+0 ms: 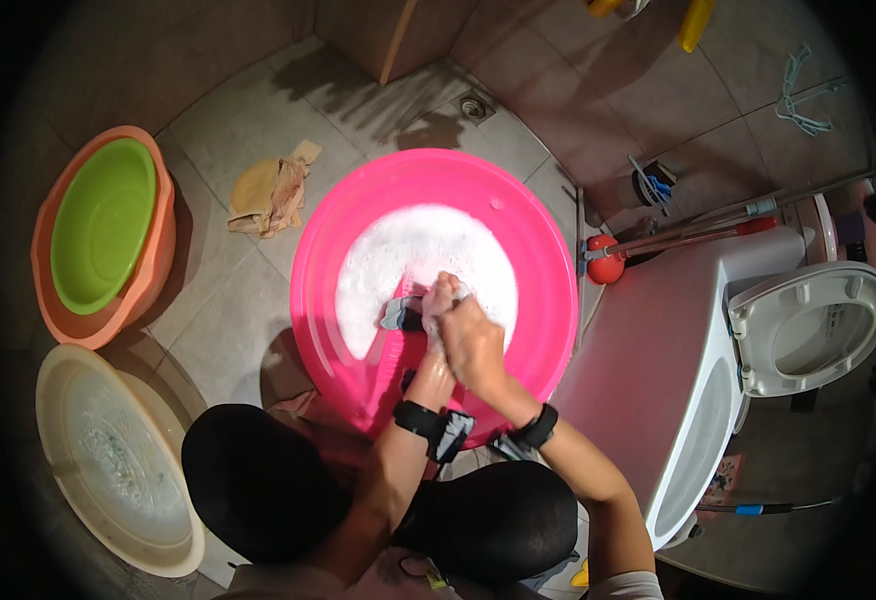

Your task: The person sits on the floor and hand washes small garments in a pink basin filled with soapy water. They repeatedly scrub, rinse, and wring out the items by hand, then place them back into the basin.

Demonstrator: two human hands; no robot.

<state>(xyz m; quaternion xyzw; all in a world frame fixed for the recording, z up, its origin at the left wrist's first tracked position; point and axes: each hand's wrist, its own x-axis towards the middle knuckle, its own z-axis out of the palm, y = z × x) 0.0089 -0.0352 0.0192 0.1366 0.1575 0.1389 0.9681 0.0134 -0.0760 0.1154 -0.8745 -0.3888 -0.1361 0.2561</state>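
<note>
A pink plastic tub (543, 240) stands on the floor before my knees, with white suds (400, 240) over its water. A pink ribbed washboard (387, 371) slopes into it from the near side. Over the board, my left hand (436, 311) is closed on a wet grey-and-dark cloth (405, 313), possibly a sock. Pressed against it, my right hand (474, 341) is clenched on the cloth too, with a pale, foamy bit showing at the knuckles. Most of the cloth is hidden by my fingers.
At left, a green basin (100, 225) is nested in an orange basin (164, 259); nearer is a cream basin with water (183, 487). Crumpled tan cloth (271, 191) lies on the tiles. Rightward are a toilet (742, 307), a red plunger (604, 260) and long handles (697, 237).
</note>
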